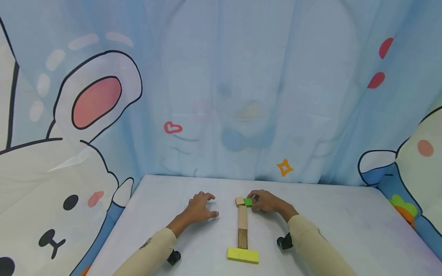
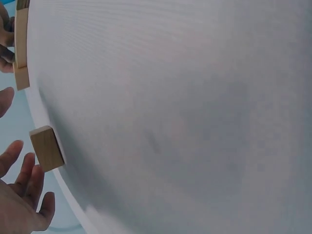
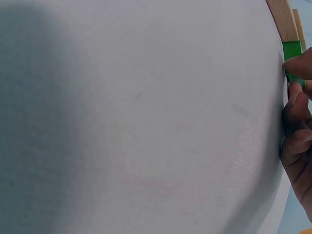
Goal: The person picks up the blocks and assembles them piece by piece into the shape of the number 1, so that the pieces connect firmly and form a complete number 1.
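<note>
My right hand (image 1: 267,201) pinches a small green block (image 1: 248,202) between thumb and fingers, at the far end of a row of blocks. Against the green block's left side lies a small pale wooden block (image 1: 239,201). Below them run a long pale wooden block (image 1: 243,217), a darker brown block (image 1: 243,239) and a crosswise yellow block (image 1: 243,255). Left of the row, my left hand (image 1: 200,209) hovers with spread, slightly bent fingers, holding nothing. In the left wrist view a separate wooden block (image 2: 47,148) appears beside its fingertips; the head view does not show it.
Everything lies on a white tabletop (image 1: 345,222). A light blue curtain (image 1: 255,76) with cartoon prints hangs behind the table's far edge and along the sides. Dark wrist cameras show under the left sleeve (image 1: 155,245) and the right sleeve (image 1: 314,241).
</note>
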The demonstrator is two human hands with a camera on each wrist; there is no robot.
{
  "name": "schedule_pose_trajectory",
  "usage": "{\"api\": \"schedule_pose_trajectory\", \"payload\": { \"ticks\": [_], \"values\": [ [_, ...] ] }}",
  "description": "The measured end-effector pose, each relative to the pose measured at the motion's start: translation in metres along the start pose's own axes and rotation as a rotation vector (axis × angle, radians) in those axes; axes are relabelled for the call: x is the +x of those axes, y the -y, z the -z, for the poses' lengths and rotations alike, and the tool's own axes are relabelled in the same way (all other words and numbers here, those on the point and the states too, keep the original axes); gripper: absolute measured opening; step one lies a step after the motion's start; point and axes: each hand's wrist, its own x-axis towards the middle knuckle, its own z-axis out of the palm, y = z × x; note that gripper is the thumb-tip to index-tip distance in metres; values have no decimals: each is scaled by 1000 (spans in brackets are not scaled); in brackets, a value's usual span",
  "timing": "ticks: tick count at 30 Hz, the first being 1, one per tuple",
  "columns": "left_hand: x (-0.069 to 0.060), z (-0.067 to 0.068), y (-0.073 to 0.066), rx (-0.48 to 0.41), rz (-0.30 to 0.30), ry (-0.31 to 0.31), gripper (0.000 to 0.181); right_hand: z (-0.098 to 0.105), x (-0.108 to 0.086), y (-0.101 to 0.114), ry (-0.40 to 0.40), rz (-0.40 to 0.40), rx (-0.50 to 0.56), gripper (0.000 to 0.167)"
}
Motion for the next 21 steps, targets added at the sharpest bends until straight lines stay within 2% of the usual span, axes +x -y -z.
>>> {"api": "schedule_pose_trajectory", "payload": {
  "ticks": [8,13,21],
  "values": [
    [-10,7,5,46,-3,-1,59,0,0,0,9,5,5,33],
    [-18,14,10,38,13,-1,59,1,-1,1,19,27,4,33],
    [-24,15,20,39,22,9,62,0,-4,2,8,27,-2,31]
  ]
}}
